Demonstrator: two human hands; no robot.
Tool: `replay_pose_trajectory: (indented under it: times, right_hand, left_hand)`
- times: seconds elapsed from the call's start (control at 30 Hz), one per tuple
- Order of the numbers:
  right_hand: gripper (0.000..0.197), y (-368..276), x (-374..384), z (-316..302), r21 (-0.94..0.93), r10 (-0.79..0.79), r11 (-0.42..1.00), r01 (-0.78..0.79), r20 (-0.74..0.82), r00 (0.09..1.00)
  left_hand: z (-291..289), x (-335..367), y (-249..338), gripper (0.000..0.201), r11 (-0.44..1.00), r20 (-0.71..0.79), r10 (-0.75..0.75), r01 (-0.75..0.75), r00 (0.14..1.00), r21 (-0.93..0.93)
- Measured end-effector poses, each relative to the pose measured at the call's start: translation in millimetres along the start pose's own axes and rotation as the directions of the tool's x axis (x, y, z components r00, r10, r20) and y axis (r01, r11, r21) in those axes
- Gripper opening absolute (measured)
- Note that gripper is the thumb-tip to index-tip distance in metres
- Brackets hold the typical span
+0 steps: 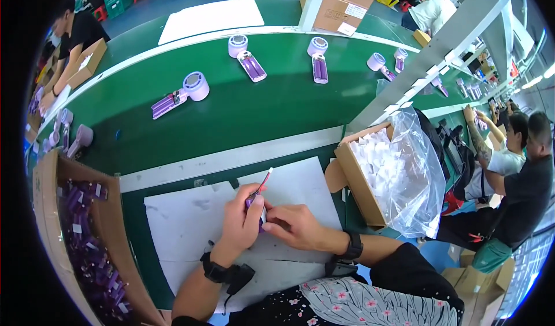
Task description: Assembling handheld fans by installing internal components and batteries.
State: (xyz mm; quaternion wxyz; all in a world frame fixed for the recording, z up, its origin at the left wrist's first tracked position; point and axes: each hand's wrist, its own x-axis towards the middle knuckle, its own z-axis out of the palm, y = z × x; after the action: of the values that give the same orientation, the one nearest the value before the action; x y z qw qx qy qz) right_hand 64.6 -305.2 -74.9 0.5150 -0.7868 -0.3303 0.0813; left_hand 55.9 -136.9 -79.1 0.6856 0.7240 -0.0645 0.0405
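My left hand (pixel 239 222) is closed round a small purple battery pack (pixel 250 201), upright above the white work sheets. A red lead with a white connector (pixel 270 170) sticks up from the pack's top. On the pack's side facing my right hand there is a white patch (pixel 263 215). My right hand (pixel 298 226) has its thumb and fingers drawn together against that side, and the fingers partly hide the pack. Whether a separate small piece is pinched there cannot be made out. Both wrists wear black bands.
An open carton (pixel 110 210) of purple battery packs stands at left. At right, a box of white pieces (pixel 378 170) has a clear plastic liner. Beyond, purple handheld devices (pixel 251 65) lie along a green belt (pixel 231 123). A metal post (pixel 428 65) rises at right; other people work nearby.
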Motion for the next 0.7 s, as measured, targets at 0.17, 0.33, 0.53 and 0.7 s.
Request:
replay_pose_trajectory:
  times: [0.17,0.33,0.53,0.7]
  right_hand:
    - [0.014,12.7,0.0,1.3,-0.010,-0.073,0.997,0.073,-0.014,0.997]
    - [0.012,4.3,7.7,-2.2,0.041,-0.077,0.996,0.074,0.070,0.995]
    - [0.010,3.7,8.1,-0.9,0.062,-0.110,0.992,0.105,0.081,0.991]
    - [0.013,1.0,7.9,-9.5,0.066,-0.070,0.996,0.062,0.114,0.991]
  left_hand:
    - [-0.9,1.4,3.3,0.021,0.991,0.067,-0.063,0.054,0.996,0.122]
    - [-5.1,1.1,4.5,0.020,0.990,0.023,-0.091,0.088,0.996,0.109]
    - [-8.5,1.4,11.7,0.020,0.981,0.094,-0.125,0.109,0.988,0.161]
    - [-2.6,4.9,16.0,0.020,0.981,0.091,-0.128,0.112,0.988,0.159]
